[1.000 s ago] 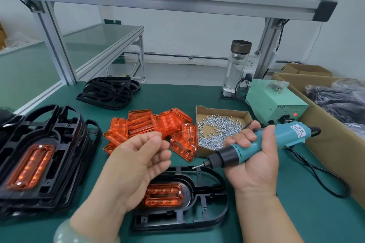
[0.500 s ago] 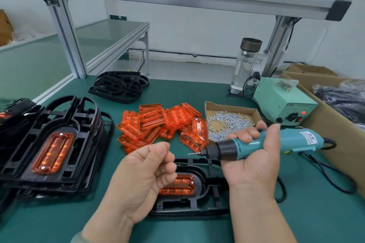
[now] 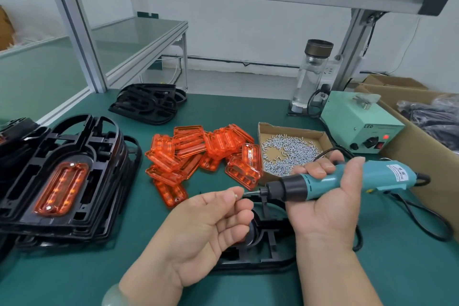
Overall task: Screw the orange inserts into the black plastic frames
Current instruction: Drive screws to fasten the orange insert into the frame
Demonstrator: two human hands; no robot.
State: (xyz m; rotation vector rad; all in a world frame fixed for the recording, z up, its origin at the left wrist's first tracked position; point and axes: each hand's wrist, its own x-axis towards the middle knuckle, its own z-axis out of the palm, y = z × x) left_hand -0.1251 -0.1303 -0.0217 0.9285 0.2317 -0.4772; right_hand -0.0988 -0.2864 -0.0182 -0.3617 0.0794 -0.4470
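Note:
My left hand [image 3: 211, 228] pinches a small silver screw [image 3: 236, 196] between thumb and forefinger, right at the bit of the teal electric screwdriver [image 3: 320, 185]. My right hand [image 3: 325, 201] grips that screwdriver, held level and pointing left. Beneath both hands lies a black plastic frame [image 3: 268, 243] on the green table; its orange insert is hidden by my left hand. A loose heap of orange inserts [image 3: 198, 154] lies behind it. A cardboard tray of screws [image 3: 288, 151] sits right of the heap.
A stack of black frames with an orange insert fitted [image 3: 64, 181] stands at the left. More bare black frames [image 3: 146, 103] lie at the back. A green power box [image 3: 360, 129], a glass bottle [image 3: 310, 77] and cardboard boxes [image 3: 422, 136] line the right.
My hands have come together: the left hand rose with the screw until it met the screwdriver's bit. The view shifted, so the frame is now mostly covered by my hands.

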